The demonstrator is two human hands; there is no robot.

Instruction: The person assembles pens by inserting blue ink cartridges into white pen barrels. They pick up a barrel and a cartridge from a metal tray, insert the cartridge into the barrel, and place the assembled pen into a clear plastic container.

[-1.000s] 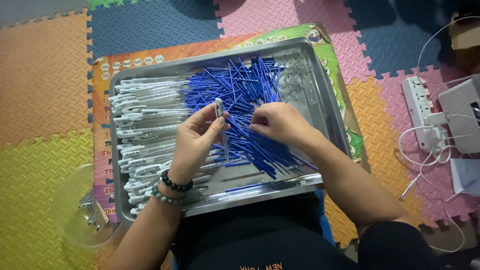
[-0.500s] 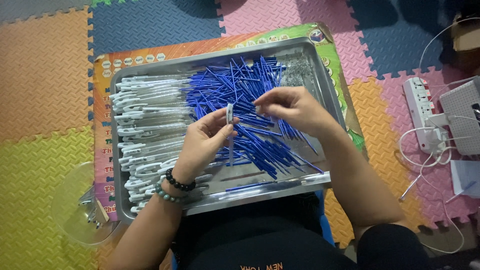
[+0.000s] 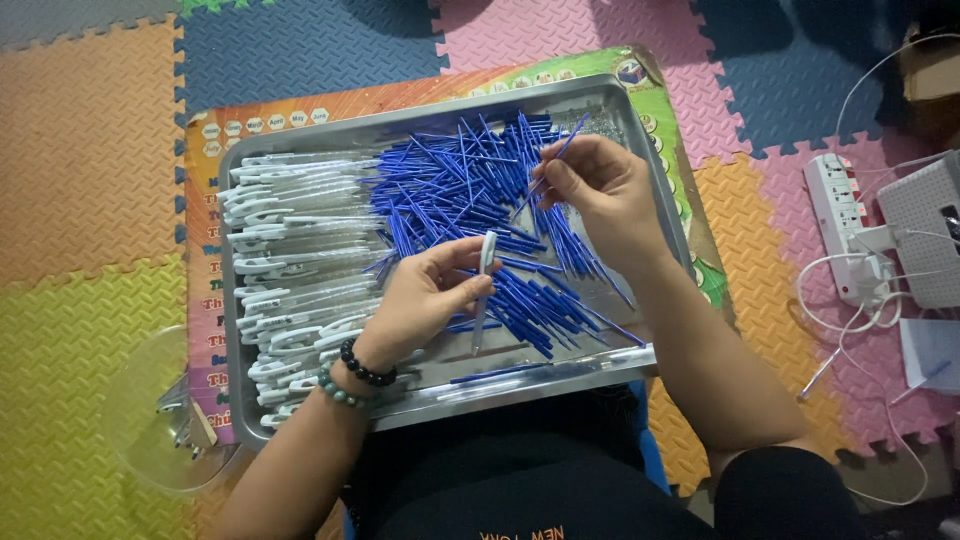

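Observation:
A metal tray (image 3: 560, 96) lies on my lap, holding a heap of blue pen refills (image 3: 470, 190) at its middle and right and rows of white pen barrels (image 3: 290, 260) at its left. My left hand (image 3: 425, 295), with bead bracelets on the wrist, grips one white pen barrel (image 3: 484, 290) upright above the tray's front. My right hand (image 3: 600, 190) is raised over the refill heap and pinches a single blue refill (image 3: 560, 150) that slants up to the right.
The tray rests on a colourful printed board over foam floor mats. A clear plastic dish (image 3: 170, 420) with small parts sits at the lower left. A white power strip (image 3: 845, 225), cables and a white box (image 3: 925, 230) lie at the right.
My hands have drawn apart. The right hand moved up and right, lifting a single blue refill, while the left hand dropped toward the tray's front with the white barrel.

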